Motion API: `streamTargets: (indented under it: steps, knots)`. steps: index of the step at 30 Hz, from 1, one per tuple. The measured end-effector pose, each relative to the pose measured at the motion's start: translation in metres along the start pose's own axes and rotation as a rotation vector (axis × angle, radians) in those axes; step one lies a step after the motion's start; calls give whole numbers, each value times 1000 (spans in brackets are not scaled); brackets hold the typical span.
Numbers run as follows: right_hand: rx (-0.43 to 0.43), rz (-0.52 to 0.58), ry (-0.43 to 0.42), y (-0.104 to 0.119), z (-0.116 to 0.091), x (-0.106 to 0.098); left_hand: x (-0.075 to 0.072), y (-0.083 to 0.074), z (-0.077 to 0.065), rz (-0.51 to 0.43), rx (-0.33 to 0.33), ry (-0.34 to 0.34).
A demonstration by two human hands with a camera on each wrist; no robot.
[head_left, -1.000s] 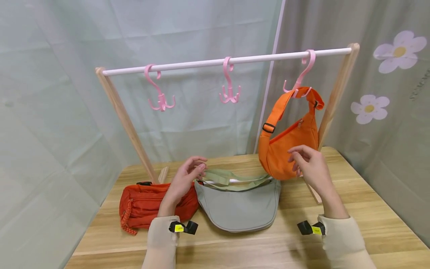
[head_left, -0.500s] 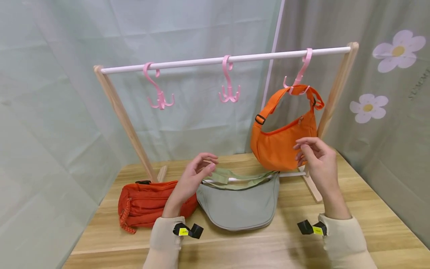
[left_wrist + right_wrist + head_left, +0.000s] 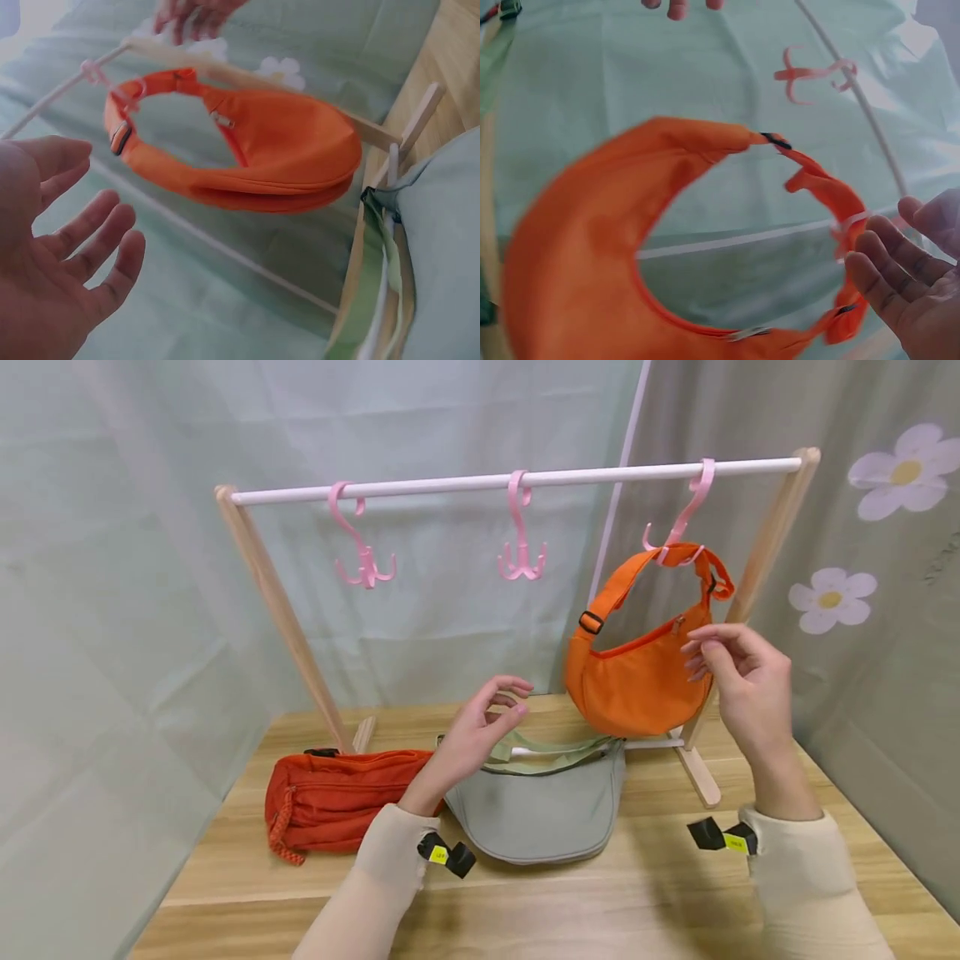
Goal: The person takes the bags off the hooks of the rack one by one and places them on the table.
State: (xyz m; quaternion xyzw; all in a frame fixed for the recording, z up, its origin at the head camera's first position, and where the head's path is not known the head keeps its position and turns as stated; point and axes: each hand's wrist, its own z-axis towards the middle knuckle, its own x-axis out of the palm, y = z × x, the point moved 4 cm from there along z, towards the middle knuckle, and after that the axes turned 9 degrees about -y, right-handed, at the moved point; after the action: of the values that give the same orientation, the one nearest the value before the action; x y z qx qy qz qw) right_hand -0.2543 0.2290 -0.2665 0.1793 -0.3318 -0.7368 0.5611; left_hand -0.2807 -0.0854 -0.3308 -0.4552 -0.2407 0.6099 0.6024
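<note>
An orange shoulder bag (image 3: 637, 689) hangs by its strap from the right pink hook (image 3: 678, 518). My right hand (image 3: 750, 697) is in front of the bag's right side, fingers loosely bent around nothing. In the right wrist view the fingers (image 3: 889, 274) appear close to the strap; I cannot tell whether they touch it. My left hand (image 3: 483, 735) is raised over the grey bag (image 3: 536, 818) with relaxed fingers and holds nothing. That bag lies on the table with its pale green strap on top, partly hidden by the left hand and wrist.
A white rail (image 3: 450, 485) on wooden posts carries two more pink hooks, one at the middle (image 3: 519, 535) and one at the left (image 3: 360, 543), neither bearing a bag. A red bag (image 3: 337, 802) lies at the left of the wooden table (image 3: 555, 914). Curtains stand behind.
Both hands have moved right and up, the left one further across the grey bag. The orange bag has swung on its hook, and its lower edge now sits higher. The view has shifted slightly.
</note>
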Motion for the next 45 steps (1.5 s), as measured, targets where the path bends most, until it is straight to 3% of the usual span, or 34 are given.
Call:
streamTargets:
  steps: [5,10,19,28,39,45]
  knots:
    - [-115,-70,-52,26,24,2,8,-18,13,48,60,10]
    - [-167,-162,-91,50,44,5,16,-28,23,95,87,29]
    - [-253,-346,-75,64,75,7,34,-30,41,192,59,109]
    - [-442,-504,-8,74,114,15,33,-37,60,233,24,127]
    - [-511,-586,108,73,135,22,43,-40,77,251,26,109]
    - [-404,-628,132,67,141,24,60,-49,79,225,14,121]
